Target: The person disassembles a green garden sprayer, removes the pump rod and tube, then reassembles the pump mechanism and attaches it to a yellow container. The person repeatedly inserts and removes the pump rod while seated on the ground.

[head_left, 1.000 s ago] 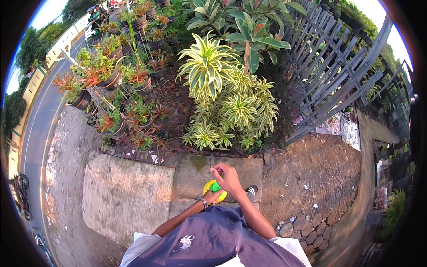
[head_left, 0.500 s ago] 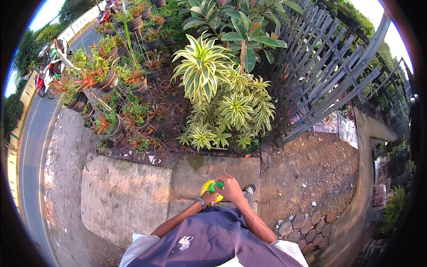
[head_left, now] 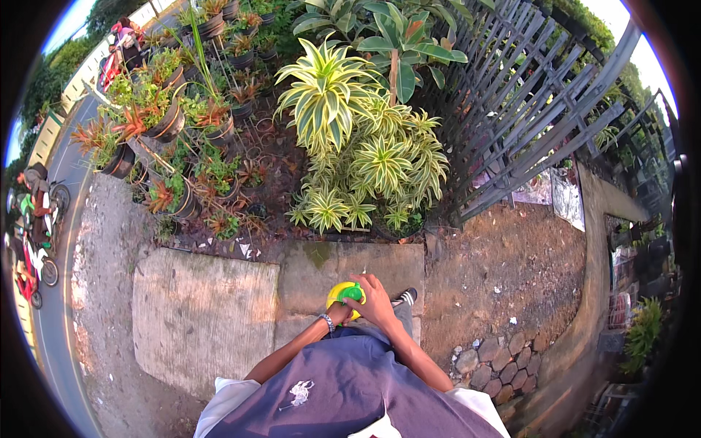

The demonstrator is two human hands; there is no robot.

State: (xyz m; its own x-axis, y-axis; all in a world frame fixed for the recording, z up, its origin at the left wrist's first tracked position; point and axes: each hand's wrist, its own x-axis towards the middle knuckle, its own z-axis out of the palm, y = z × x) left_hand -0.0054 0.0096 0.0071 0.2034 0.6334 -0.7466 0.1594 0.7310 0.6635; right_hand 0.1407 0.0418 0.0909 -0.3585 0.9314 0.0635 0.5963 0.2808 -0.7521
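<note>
In front of my waist I hold a rounded yellow container (head_left: 334, 295) with a green top (head_left: 353, 293). My left hand (head_left: 339, 313) is closed on the near side of its yellow body, and a bracelet shows on that wrist. My right hand (head_left: 374, 299) curls over the right side of the green top, with its thumb across the near edge. Some of the fingers and most of the container's underside are hidden, so its exact kind cannot be made out.
A bushy yellow-and-green striped plant (head_left: 383, 160) grows ahead, beyond the concrete slab (head_left: 204, 321). Potted plants (head_left: 168, 120) stand at the left, and a grey slatted fence (head_left: 526, 109) leans at the right. Motorcycles with riders (head_left: 40, 219) are on the road (head_left: 58, 314).
The green top now faces up more, and my right hand has shifted around it. My left hand has moved slightly up. Along the road, motorcycles have come farther down the left side.
</note>
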